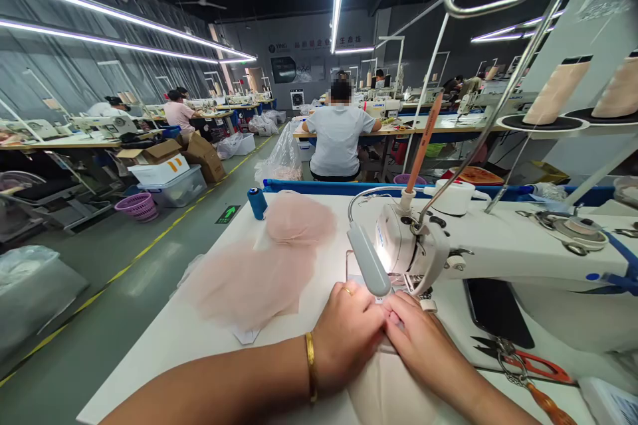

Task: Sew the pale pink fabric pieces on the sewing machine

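Note:
My left hand (346, 332), with a gold ring and a gold bangle, rests on a pale pink piece of fabric (389, 388) right in front of the needle area of a white sewing machine (478, 252). My right hand (423, 342) lies beside it, fingertips touching the left hand's. Both hands press the fabric with fingers drawn together under the machine's lit head. A small grey lamp (367, 259) juts out just above my left hand. The needle itself is hidden.
A heap of pink mesh fabric (259, 265) lies to the left on the white table (169, 345), with a blue thread spool (257, 202) behind it. A black phone (498, 312) and orange-handled scissors (535, 365) lie at right. Other people sew at tables ahead.

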{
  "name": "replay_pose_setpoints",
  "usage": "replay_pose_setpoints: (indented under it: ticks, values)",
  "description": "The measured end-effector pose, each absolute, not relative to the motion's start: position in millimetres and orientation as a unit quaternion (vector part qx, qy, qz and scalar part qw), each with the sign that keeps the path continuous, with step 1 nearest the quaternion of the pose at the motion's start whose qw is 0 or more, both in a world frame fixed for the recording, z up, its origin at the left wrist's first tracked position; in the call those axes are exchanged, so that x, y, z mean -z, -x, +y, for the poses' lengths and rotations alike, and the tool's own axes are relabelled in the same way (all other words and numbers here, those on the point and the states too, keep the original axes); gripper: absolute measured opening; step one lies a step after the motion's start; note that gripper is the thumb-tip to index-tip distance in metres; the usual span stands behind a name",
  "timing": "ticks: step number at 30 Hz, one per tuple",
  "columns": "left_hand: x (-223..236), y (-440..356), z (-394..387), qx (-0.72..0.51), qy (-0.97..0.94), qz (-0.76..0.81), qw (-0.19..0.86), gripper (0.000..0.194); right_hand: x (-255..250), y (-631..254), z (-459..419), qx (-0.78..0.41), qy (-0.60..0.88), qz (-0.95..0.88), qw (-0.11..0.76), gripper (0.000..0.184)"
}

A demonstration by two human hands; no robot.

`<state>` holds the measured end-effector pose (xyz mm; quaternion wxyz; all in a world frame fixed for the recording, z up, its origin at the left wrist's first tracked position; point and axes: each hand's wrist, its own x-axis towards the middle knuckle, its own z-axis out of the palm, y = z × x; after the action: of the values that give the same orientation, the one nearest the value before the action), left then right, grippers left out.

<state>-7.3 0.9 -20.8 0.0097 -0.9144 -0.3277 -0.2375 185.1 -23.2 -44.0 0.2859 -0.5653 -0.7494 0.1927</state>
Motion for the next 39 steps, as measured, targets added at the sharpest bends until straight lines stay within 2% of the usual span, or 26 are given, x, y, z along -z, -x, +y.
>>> replay_pose_setpoints:
  ticks: [2,5,13,16,19,28,33,39]
  values:
    - [22,11,0,0.241,0.932,-0.268,0.041,0.015,43,-187,-22,-0.184,0.572,-0.748,0.281,0.029]
    - [22,16,0,0.233,0.942,-0.241,0.029,0.018,42,-193,-23,-0.171,0.575,-0.751,0.276,0.026]
    - [18,15,-2,0.218,0.938,-0.267,0.018,0.021,48,-209,-34,-0.073,0.498,-0.819,0.276,0.028]
    - [17,14,-3,0.213,0.936,-0.279,0.018,0.015,46,-209,-33,-0.040,0.459,-0.845,0.271,0.033]
    - [16,14,-4,0.204,0.932,-0.298,0.010,0.012,46,-208,-29,-0.007,0.458,-0.848,0.266,0.036]
    - [20,11,-2,0.210,0.921,-0.327,0.025,0.018,64,-213,-22,0.080,0.504,-0.819,0.262,0.041]
    - [15,10,-2,0.189,0.922,-0.338,0.009,0.018,49,-209,-18,0.081,0.497,-0.806,0.311,0.035]
    - [12,9,-5,0.186,0.919,-0.347,0.014,0.017,35,-205,-21,0.050,0.501,-0.803,0.317,0.036]
